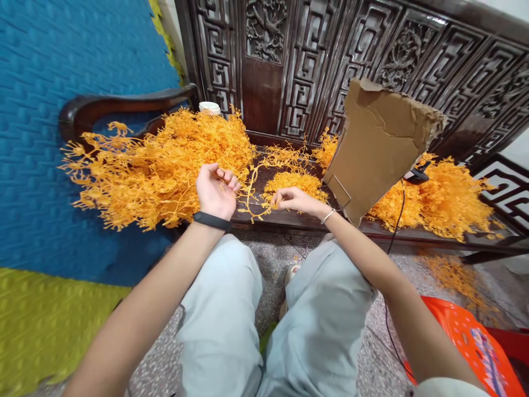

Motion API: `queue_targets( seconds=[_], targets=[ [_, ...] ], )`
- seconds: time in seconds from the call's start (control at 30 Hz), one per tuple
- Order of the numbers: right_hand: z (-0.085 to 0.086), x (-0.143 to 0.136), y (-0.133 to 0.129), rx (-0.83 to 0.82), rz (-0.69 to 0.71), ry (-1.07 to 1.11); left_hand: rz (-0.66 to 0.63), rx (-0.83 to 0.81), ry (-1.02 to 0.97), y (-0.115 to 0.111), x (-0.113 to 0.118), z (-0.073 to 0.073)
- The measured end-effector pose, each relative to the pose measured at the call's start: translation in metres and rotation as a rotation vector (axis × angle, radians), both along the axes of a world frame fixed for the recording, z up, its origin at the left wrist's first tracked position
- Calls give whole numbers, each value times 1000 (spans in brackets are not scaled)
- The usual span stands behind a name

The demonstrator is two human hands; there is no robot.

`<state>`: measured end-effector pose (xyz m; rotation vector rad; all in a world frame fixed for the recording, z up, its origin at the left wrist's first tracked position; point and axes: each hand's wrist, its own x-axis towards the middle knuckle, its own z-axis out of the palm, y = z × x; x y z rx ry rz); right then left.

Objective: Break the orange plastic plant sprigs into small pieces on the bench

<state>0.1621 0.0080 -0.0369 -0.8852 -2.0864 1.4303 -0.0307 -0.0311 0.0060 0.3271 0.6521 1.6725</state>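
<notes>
My left hand (217,190), with a black band at the wrist, is turned palm up beside a big heap of orange plastic sprigs (165,165). Its fingers curl inward; a trace of orange shows by the palm, but what they hold is hidden. My right hand (294,199), wearing a thin bracelet, pinches the lower end of an orange branched plastic sprig (250,190). That sprig curves up between both hands, over the dark wooden bench (264,219). Just behind my right fingers lies a small pile of orange pieces (295,181).
A torn cardboard piece (380,143) leans upright on the bench at right. Past it sit another orange heap (446,193) and a black cable (397,220). A white round container (209,108) stands behind the left heap. An orange-red stool (463,336) is at lower right.
</notes>
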Motion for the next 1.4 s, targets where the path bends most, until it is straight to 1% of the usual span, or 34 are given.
queue_targets(
  seconds=[0.1,0.2,0.3,0.43,0.6,0.7,0.8,0.93,1.0,1.07,1.1,1.13,1.2,1.27,1.33,1.4],
  targets=[
    [1,6,9,-93,-161,250,1,-2,-3,0,-2,-1],
    [3,15,15,-176,-233,409,-4,-2,-7,1,-4,-2],
    [6,23,19,-207,-273,436,-4,3,-13,1,-6,-2],
    [6,31,25,-203,-355,438,0,6,-18,1,-8,-3],
    [3,36,35,-138,-570,550,-26,24,-19,2,-6,-4],
    [2,38,38,-100,-692,521,-52,19,-29,3,-1,-5],
    [0,39,42,-75,-811,442,-84,-2,-34,4,9,-6],
    [-4,47,56,75,-984,322,-183,-35,-31,4,30,-7],
    [-7,63,66,186,-1129,264,-224,-56,-17,2,39,-5],
    [-10,89,74,287,-1325,199,-239,-65,3,-3,44,-2],
    [-13,105,76,301,-1427,183,-242,-62,12,-5,46,-1],
    [-17,121,77,297,-1485,179,-248,-54,19,-8,46,1],
    [-26,146,76,314,-1527,136,-262,-32,33,-11,44,5],
    [-36,158,74,317,-1494,17,-276,-14,52,-12,40,7],
    [-44,155,75,353,-1384,-109,-270,-8,66,-10,35,7],
    [-49,141,78,408,-1231,-166,-250,-12,77,-6,31,5]
  ],
)
